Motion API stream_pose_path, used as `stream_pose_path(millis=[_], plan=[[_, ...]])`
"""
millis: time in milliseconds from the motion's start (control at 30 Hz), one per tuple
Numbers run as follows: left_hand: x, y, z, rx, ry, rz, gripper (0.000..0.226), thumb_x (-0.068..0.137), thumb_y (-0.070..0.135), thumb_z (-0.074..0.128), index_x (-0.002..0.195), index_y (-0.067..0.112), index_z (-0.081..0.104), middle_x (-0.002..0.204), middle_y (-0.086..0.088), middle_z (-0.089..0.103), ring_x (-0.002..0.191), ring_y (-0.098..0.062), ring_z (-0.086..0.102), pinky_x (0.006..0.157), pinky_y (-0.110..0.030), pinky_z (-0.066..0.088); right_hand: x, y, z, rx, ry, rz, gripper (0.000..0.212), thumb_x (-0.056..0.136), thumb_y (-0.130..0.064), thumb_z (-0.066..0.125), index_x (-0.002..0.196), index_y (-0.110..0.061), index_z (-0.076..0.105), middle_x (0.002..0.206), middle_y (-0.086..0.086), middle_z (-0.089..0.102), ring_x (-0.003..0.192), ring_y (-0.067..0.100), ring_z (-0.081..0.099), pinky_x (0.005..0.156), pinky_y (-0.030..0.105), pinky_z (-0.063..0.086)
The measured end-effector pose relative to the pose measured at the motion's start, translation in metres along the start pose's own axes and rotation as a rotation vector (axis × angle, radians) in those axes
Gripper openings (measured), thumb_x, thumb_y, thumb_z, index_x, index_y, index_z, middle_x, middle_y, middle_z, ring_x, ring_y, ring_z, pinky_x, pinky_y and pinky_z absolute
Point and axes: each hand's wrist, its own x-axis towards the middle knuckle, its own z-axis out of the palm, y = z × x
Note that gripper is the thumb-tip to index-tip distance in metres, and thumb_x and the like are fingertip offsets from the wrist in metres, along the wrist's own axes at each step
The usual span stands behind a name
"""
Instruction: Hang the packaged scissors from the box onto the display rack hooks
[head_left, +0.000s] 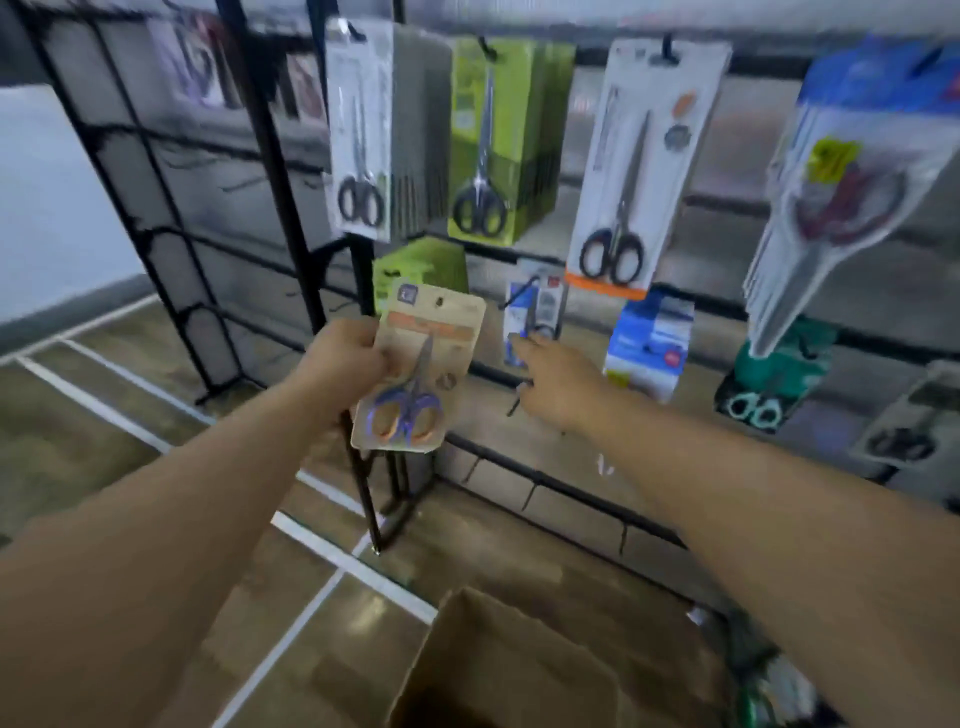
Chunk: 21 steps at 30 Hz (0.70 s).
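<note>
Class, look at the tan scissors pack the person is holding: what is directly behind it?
Behind the tan scissors pack, gripped by the left hand, a green pack shows above its top edge. The green pack's lower part and hook are covered.

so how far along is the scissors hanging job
Done: several hooks on the display rack already carry packs, such as the green stack and the orange-trimmed pack. In hand: the left hand grips a tan-carded scissors pack, not yet hung, while the right hand reaches toward a bare hook. Left: unclear; the box interior is hidden.
</note>
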Motion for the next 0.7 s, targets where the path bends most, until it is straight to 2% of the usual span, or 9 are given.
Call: stream_pose_path(millis=[100,167,200,400,500,567,700], plan=[[0.007,0.024,-0.037,-0.193,0.042,0.038,0.008,0.083,0.006,0.065,0.089,0.010,0.067,0.089,-0.009,0.068,0.079,-0.021,0.063,0.069,-0.034,0.053,0.001,-0.028,-0.047,-0.038,0.078,-0.080,0.064,0.094,-0.012,0.042,0.150,-0.019,0.011,0.158,0.003,0.005,0.140,0.027,0.022,0.105,0.035,0.032],[0.014,0.036,-0.055,-0.302,0.023,0.058,0.016,0.087,0.000,0.060,0.084,0.015,0.064,0.081,-0.003,0.067,0.065,-0.014,0.064,0.053,-0.026,0.052,0.000,-0.043,-0.073,-0.032,0.143,-0.111,0.065,0.094,-0.010,0.041,0.150,-0.021,0.011,0.158,0.000,0.004,0.141,0.025,0.020,0.108,0.035,0.028],[0.017,0.040,-0.062,-0.351,0.004,0.061,0.018,0.088,-0.001,0.059,0.084,0.016,0.064,0.079,-0.001,0.067,0.061,-0.012,0.065,0.050,-0.024,0.053,0.001,-0.050,-0.083,-0.020,0.175,-0.120,0.066,0.093,-0.009,0.041,0.150,-0.022,0.011,0.158,-0.001,0.006,0.142,0.024,0.020,0.110,0.034,0.026],[0.052,0.056,-0.100,-0.434,-0.079,0.153,0.015,0.089,0.002,0.058,0.090,0.016,0.065,0.083,0.001,0.071,0.068,-0.011,0.070,0.059,-0.027,0.056,0.011,-0.078,-0.125,-0.181,0.290,-0.156,0.072,0.088,-0.004,0.044,0.150,-0.020,0.010,0.158,0.003,0.008,0.144,0.019,0.012,0.117,0.033,0.016],[0.069,0.059,-0.110,-0.444,-0.070,0.188,0.015,0.090,0.005,0.058,0.093,0.017,0.066,0.088,0.001,0.071,0.079,-0.015,0.068,0.069,-0.033,0.055,0.020,-0.087,-0.132,-0.216,0.341,-0.125,0.069,0.089,-0.002,0.041,0.150,-0.021,0.013,0.157,0.003,0.011,0.144,0.021,0.014,0.116,0.038,0.022],[0.077,0.058,-0.114,-0.452,-0.081,0.204,0.015,0.090,0.004,0.057,0.091,0.017,0.065,0.089,0.001,0.070,0.079,-0.014,0.068,0.065,-0.031,0.054,0.025,-0.091,-0.131,-0.246,0.349,-0.109,0.067,0.090,-0.001,0.039,0.149,-0.022,0.015,0.157,0.003,0.013,0.143,0.023,0.017,0.114,0.040,0.027],[0.089,0.045,-0.123,-0.459,-0.108,0.228,0.017,0.090,0.003,0.056,0.088,0.017,0.065,0.078,0.004,0.072,0.062,-0.008,0.069,0.052,-0.025,0.055,0.034,-0.095,-0.122,-0.326,0.313,-0.085,0.067,0.090,-0.001,0.039,0.149,-0.022,0.016,0.157,0.006,0.014,0.143,0.024,0.018,0.112,0.043,0.029]])
